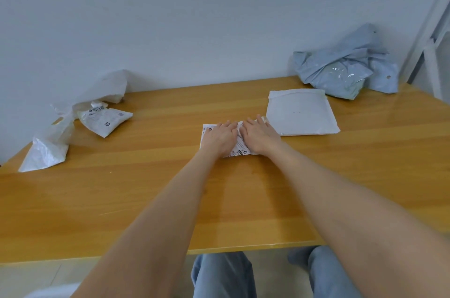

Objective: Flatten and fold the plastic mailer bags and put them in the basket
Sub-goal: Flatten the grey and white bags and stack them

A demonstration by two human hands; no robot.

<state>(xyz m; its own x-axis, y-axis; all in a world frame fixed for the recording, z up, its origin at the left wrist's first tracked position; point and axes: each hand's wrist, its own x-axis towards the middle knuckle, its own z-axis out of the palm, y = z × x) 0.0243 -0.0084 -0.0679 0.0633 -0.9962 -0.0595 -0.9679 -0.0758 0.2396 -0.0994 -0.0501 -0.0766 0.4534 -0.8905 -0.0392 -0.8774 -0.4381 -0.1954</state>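
Pressing the printed white mailer [239, 148] flat on the table [146, 188]: left hand [219, 136] and right hand [260, 136], fingers straight.

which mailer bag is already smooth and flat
The plain white mailer. The white bags at left and the grey-blue heap are crumpled; the printed mailer lies under the left hand and right hand.

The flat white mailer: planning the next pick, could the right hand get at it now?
Probably yes: the flat white mailer lies beside the right hand, with nothing on it or between them; the hand would only need to leave the printed mailer it presses.
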